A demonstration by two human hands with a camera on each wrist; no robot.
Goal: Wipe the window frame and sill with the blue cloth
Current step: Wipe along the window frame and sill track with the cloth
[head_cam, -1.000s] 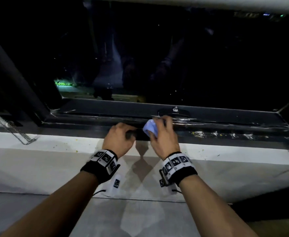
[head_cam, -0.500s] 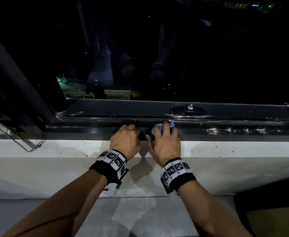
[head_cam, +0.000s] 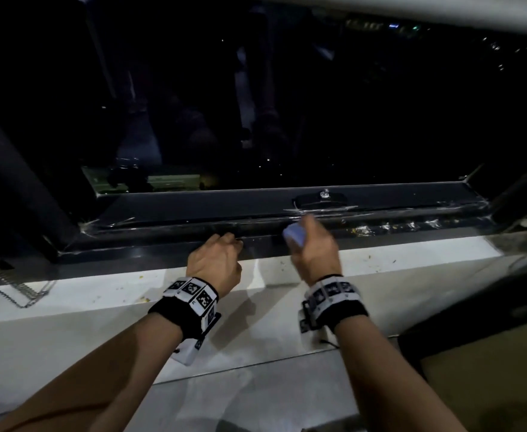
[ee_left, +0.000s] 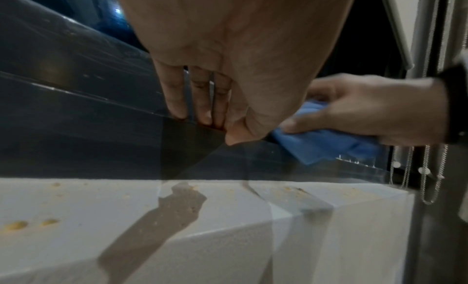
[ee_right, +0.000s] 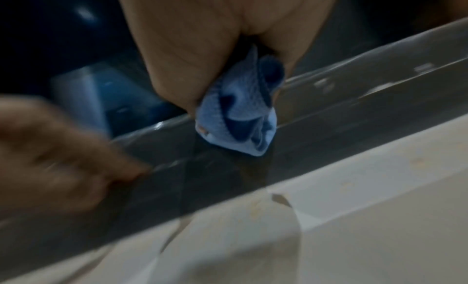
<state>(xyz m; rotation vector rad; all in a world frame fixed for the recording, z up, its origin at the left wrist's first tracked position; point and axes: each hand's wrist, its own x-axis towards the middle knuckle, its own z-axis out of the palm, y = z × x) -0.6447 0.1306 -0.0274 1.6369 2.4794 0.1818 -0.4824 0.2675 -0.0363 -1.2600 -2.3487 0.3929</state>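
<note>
- The window frame [head_cam: 256, 229] is the dark lower rail running along the far edge of the white sill [head_cam: 100, 294]. Work along its full length. Pale scuffs and yellowish specks [head_cam: 362, 230] lie on the rail toward its right end, and crumbs dot the sill below.
- Your left hand [head_cam: 215, 260] holds nothing. Its fingers are bent, with the tips set on the rail's front ridge and the wrist above the sill, probably to steady you.
- Your right hand [head_cam: 313, 247] is closed around the bunched blue cloth [head_cam: 295, 235], wrist raised above the sill's far edge.
- The cloth's lower tip meets the rail just right of your left hand, so a narrow wad fits the groove.
</note>
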